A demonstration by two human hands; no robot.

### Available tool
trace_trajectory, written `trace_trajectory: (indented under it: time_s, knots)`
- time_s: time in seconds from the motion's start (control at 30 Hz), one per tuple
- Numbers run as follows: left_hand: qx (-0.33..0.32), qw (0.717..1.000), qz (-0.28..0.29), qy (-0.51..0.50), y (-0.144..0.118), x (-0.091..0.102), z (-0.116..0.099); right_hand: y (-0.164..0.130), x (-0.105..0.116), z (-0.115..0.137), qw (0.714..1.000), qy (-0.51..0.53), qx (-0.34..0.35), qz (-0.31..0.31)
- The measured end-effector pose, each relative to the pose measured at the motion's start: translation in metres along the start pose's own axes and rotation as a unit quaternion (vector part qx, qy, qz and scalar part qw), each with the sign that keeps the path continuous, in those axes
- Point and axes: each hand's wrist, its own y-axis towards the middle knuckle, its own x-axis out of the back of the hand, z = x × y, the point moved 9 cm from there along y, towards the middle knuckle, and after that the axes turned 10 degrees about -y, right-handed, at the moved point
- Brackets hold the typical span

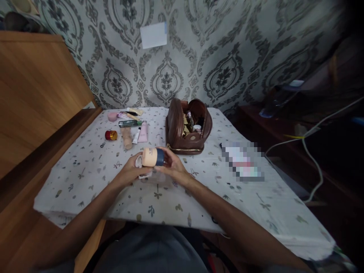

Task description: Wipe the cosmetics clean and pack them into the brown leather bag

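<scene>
A peach jar with a dark blue lid (152,157) lies sideways between my two hands, above the front half of the table. My left hand (131,170) is closed around its peach end, with a crumpled white tissue (139,162) between palm and jar. At the lid end, my right hand (174,167) grips with thumb below and fingers behind, partly hidden. Just beyond the hands stands a brown toiletry bag (184,144), unzipped, with several small cosmetics inside.
Left of the bag lie a pink tube (143,132), a small white tube (137,135), a beige bottle (126,138), a dark green tube (129,123), a red-and-amber jar (111,135) and a pink round container (112,116). A phone with blurred screen (241,161) rests at right.
</scene>
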Motion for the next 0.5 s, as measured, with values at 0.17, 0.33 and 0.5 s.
trace_trajectory:
  time_s: [0.17,0.33,0.5]
  knots:
    - [0.063,0.993,-0.065,-0.077,-0.003,0.000,0.014,-0.001,0.017,0.001,0.993,-0.073,0.017,-0.087]
    - [-0.014,0.999,-0.038,-0.029,-0.007,-0.010,0.002,-0.005,0.029,0.008,0.962,-0.213,0.044,-0.162]
    - [-0.162,0.981,-0.040,0.096,-0.014,-0.008,-0.029,-0.005,0.024,0.008,0.952,-0.264,0.041,-0.149]
